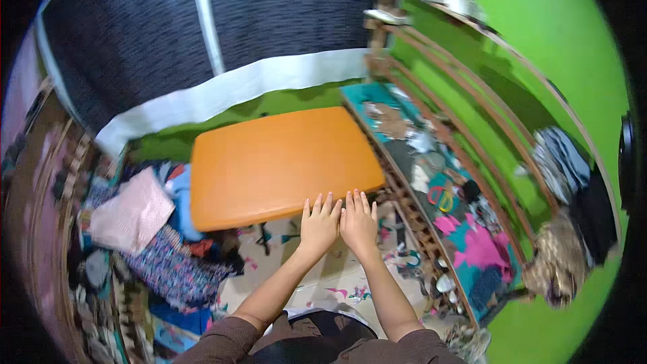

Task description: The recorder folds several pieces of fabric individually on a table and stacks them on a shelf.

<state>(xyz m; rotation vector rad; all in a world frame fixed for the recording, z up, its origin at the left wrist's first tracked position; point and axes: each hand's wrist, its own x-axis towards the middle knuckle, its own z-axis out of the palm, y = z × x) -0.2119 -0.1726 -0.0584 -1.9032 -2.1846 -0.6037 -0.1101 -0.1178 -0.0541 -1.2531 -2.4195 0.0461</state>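
An orange rectangular tabletop (283, 162) with rounded corners lies in front of me. My left hand (319, 224) is stretched out flat near its front edge, fingers apart and pointing away from me. Close beside it, my right hand (359, 221) is spread in the same way, the two thumbs almost meeting. Both hands show their backs, and nothing is visible in either. The fingertips overlap the near edge of the tabletop; whether they touch it I cannot tell.
On the right, a long wooden bench (404, 182) holds scraps, pink cloth (482, 249) and scissors (441, 197). Piled clothes with a pink cloth (135, 210) and a patterned garment (172, 266) lie at left. Scraps litter the floor (317, 280). A golden bag (556, 259) hangs at right.
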